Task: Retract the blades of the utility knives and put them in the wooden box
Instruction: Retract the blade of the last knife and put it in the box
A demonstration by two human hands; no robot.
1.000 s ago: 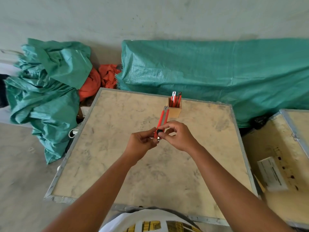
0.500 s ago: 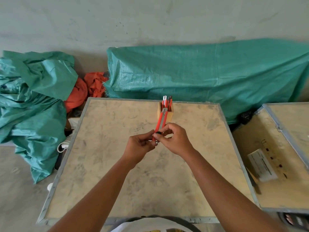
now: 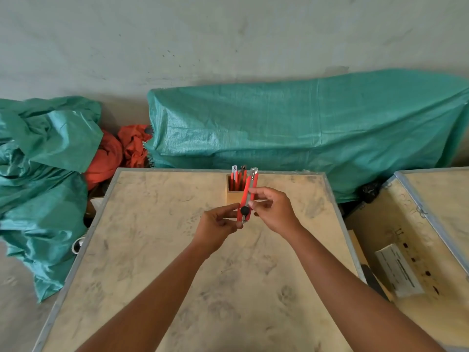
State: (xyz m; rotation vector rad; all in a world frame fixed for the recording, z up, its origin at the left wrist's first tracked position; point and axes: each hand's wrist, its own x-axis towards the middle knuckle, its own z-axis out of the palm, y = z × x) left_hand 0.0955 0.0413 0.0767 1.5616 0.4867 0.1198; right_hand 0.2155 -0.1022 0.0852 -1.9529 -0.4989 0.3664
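Both the left hand [image 3: 220, 225] and right hand [image 3: 272, 212] pinch a red utility knife [image 3: 247, 197] just before the wooden box [image 3: 232, 196]; retraction looks under way; next, slot it in beside the stored knives [image 3: 238, 177].

The red plastic utility knife [image 3: 248, 196] at centre frame has a glossy casing, a dull silver metal channel down its middle and a matt black round knob. Behind it, the small pale wooden box [image 3: 232, 196] looks smooth and unvarnished. The tan plywood tabletop [image 3: 157, 250] is matt, smudged with grey marks, and edged in dull grey metal strip. Across the upper frame, the green woven plastic tarpaulin [image 3: 304, 128] carries a slight sheen; the orange cloth [image 3: 132, 146] at upper left is crumpled and matt.
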